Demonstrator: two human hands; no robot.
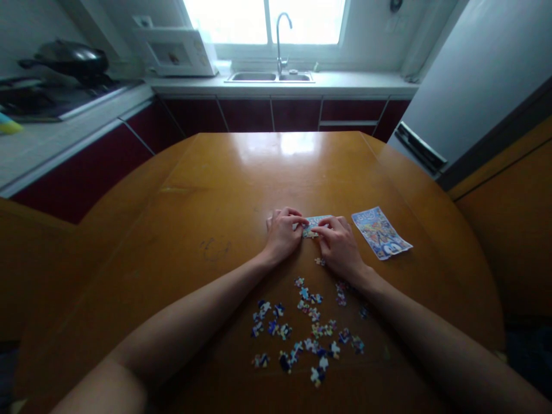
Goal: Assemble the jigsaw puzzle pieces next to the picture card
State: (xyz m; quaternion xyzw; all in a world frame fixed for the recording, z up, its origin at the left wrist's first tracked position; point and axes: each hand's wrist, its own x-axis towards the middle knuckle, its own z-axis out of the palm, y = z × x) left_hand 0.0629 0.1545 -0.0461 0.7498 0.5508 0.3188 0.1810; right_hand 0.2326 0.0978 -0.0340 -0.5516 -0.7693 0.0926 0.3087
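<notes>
A small joined section of jigsaw puzzle (pixel 311 227) lies flat on the wooden table between my hands. My left hand (pixel 282 234) holds its left side, fingers bent and fingertips on its surface. From the right, my right hand (pixel 340 246) bends over the section with its thumb and fingers closed at the edge; whether a separate piece is between them is too small to make out. One loose jigsaw piece (pixel 319 261) lies just below my right hand. Nearer to me, several loose pieces (pixel 314 345) are scattered between my forearms.
A creased printed picture sheet (pixel 379 233) lies right of my right hand. The wooden table (pixel 207 190) reaches toward a counter with a sink (pixel 254 76) and faucet (pixel 279 46). A pan (pixel 73 56) sits on the stove at left; a refrigerator (pixel 470 75) stands at right.
</notes>
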